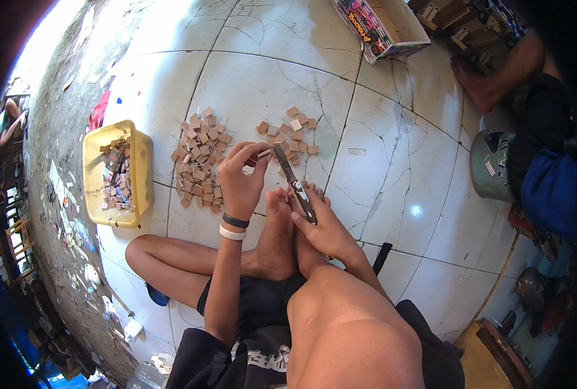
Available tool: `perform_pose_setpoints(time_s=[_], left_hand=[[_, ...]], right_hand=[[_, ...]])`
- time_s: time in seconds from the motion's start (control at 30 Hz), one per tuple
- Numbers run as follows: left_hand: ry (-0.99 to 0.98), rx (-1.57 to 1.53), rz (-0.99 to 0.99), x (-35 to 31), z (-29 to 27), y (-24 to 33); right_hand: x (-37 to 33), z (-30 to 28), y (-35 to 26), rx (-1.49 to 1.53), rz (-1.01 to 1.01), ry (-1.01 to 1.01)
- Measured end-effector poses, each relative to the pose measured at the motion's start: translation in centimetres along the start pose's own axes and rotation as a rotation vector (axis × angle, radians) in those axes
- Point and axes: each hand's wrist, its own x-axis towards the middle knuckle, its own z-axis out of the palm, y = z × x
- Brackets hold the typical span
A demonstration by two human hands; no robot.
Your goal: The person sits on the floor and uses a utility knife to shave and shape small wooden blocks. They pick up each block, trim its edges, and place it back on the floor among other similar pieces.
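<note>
My left hand, with dark and white bands at its wrist, pinches a small pale piece between thumb and fingertips. My right hand is closed round a long, narrow dark tool with worn pale patches; its exact kind is unclear. The tool's far end meets or nearly meets the piece at my left fingertips. Beyond my bare feet, a large pile of small brown wooden blocks lies to the left, many with thin pale sticks among them. A smaller group of blocks lies just past my hands.
A yellow plastic basin with blocks and scraps stands at left, beside littered rough ground. An open cardboard box is at the far right. Another person's leg and a grey-green bucket are at right, on cracked white tiles.
</note>
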Motion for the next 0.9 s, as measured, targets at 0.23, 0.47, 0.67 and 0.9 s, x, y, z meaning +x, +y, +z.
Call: perform_pose_setpoints(time_s=[0.23,0.47,0.67,0.9], left_hand=[[0.219,-0.57,-0.17,-1.0,2.1,-2.4],[0.298,-0.07,-0.051,-0.6,2.0,-2.1],[0.307,-0.481,-0.217,0.4,1.1,-1.1],[0.134,-0.656,-0.475,1.0,-2.6,-0.4]], right_hand=[[0.7,0.6,-1.2,0.309,0.143,-0.054],[1.5,-0.3,-2.9,-0.339,0.086,0.066],[1.9,1.2,-1.3,-0.287,-0.175,0.254],[0.8,-0.5,-0.7,-0.07,-0.114,0.179]])
